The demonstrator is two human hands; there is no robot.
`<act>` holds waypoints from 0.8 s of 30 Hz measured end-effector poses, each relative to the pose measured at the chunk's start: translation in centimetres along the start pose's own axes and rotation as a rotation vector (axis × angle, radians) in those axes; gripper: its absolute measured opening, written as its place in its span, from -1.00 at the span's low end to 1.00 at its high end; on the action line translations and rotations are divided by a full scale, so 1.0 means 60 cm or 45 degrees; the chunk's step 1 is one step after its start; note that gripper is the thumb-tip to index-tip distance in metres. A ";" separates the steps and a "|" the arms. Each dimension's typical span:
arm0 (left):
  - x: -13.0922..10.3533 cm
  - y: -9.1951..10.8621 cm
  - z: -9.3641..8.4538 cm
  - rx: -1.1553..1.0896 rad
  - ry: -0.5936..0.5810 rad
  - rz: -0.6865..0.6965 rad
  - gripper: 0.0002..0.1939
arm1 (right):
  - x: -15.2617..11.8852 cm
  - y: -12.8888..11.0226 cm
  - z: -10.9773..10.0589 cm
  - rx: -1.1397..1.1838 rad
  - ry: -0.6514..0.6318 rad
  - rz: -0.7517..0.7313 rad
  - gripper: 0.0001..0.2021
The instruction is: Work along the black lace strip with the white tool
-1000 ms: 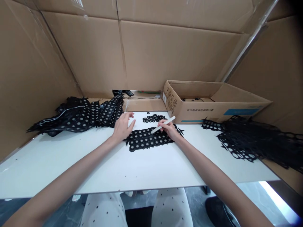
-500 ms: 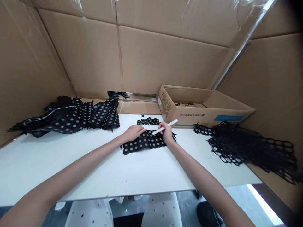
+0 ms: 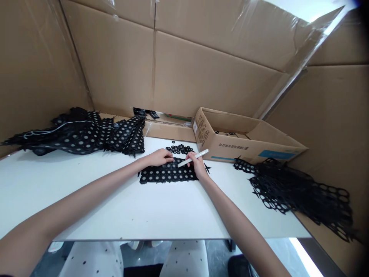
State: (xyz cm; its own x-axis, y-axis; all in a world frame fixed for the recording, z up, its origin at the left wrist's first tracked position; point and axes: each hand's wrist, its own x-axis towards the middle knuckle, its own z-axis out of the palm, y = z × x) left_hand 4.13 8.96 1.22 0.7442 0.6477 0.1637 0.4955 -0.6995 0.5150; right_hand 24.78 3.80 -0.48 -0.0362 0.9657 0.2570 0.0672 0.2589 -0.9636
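Left hand (image 3: 158, 157) slid onto black sheet (image 3: 167, 174), pressing flat; right hand (image 3: 196, 163) clamps white stick (image 3: 192, 158).

- Table (image 3: 144, 215): carries everything listed; cardboard walls (image 3: 201, 77) stand behind it and on both sides.
- Perforated sheet (image 3: 167, 175): flat on the table, centre.
- Left hand (image 3: 157, 157): resting on the sheet's far left part.
- Right hand (image 3: 196, 163): at the sheet's right end, gripping a stick (image 3: 192, 157) slanted over the sheet.
- Loose rings (image 3: 179, 148): on the table just behind the sheet.
- Open carton (image 3: 245, 144): behind and right of the sheet, a few rings inside.
- Stack of perforated sheets (image 3: 83, 134): far left, at the back.
- Heap of emptied webbing (image 3: 294, 188): right side, in front of the carton.
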 end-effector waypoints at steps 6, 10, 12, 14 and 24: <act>0.055 0.012 0.012 -0.075 -0.059 -0.142 -0.60 | 0.000 -0.001 0.000 0.031 0.045 0.000 -0.68; 0.059 0.011 0.029 -0.092 0.023 -0.006 -0.69 | 0.000 -0.002 0.000 -0.030 0.035 -0.028 -0.70; 0.050 0.007 0.034 -0.116 0.063 0.043 -0.68 | -0.001 -0.004 0.000 -0.051 0.018 -0.037 -0.70; 0.042 0.005 0.036 -0.131 0.090 0.060 -0.67 | -0.002 -0.006 -0.001 -0.053 -0.002 -0.049 -0.71; 0.033 0.013 0.038 -0.179 0.163 0.125 -0.67 | -0.006 -0.003 -0.003 0.011 -0.056 0.005 -0.72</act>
State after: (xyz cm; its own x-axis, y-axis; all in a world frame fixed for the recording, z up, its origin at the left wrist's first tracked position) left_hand 7.03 9.01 0.01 0.7185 0.6178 0.3195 0.3494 -0.7178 0.6023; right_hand 24.94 3.39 -0.38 -0.0802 0.9650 0.2496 0.0591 0.2546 -0.9652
